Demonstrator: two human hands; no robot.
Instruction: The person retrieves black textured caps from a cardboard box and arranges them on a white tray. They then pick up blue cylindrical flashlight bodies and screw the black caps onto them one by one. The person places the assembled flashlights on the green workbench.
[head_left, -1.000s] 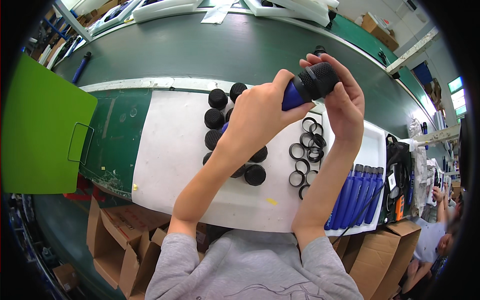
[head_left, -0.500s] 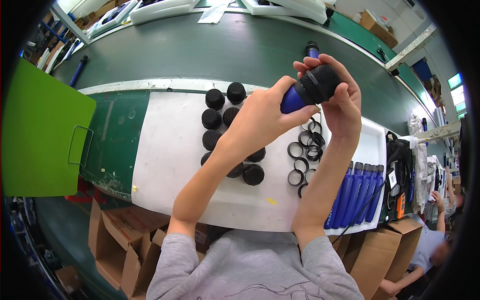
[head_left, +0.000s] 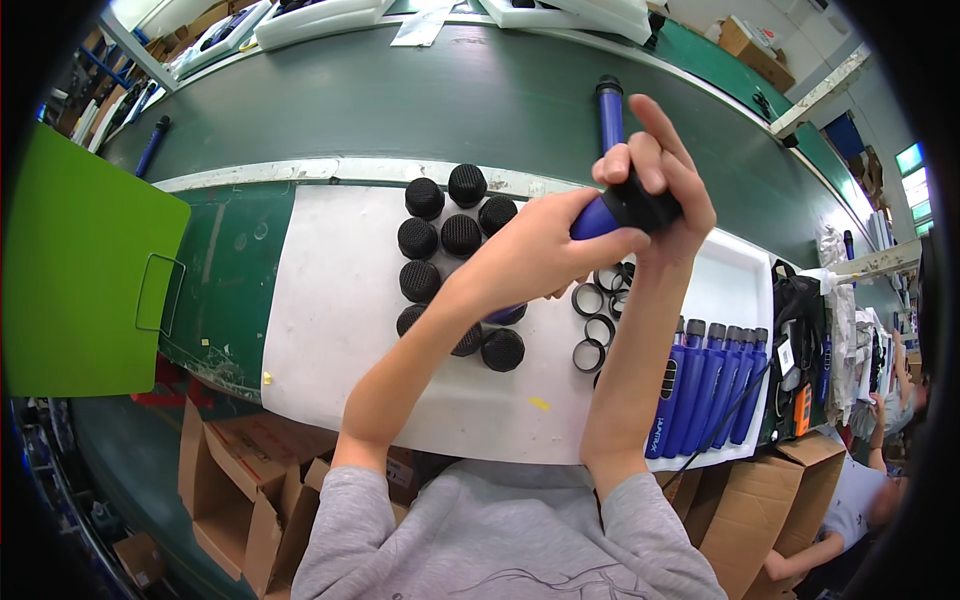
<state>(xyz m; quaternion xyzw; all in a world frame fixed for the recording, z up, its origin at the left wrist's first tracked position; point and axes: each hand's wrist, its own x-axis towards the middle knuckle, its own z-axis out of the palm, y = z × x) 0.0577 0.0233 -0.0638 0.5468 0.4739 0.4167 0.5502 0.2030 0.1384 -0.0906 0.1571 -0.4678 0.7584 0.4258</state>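
Observation:
Above the white mat, my left hand (head_left: 560, 238) grips the blue body of a microphone (head_left: 597, 220). My right hand (head_left: 675, 195) wraps round its black head end, with the index finger sticking up and the other fingers curled over it; most of the head is covered. Below my left forearm and beside it stand several black mesh microphone heads (head_left: 461, 235), grouped on the mat. Several black rings (head_left: 589, 355) lie between my forearms, partly hidden by the right one. Just beyond my right hand, another blue microphone (head_left: 610, 112) lies on the green belt.
A white tray (head_left: 735, 260) at the right holds several blue microphone handles (head_left: 708, 385). Further right is a black bag (head_left: 795, 320). A green board (head_left: 90, 270) stands at the left, above open cardboard boxes (head_left: 235, 480). One more blue microphone (head_left: 152, 147) lies far left. A co-worker (head_left: 850, 500) sits at the right.
My right hand has turned over the microphone head: its fingers have curled across it and the index finger has lifted. More of the microphone on the belt now shows.

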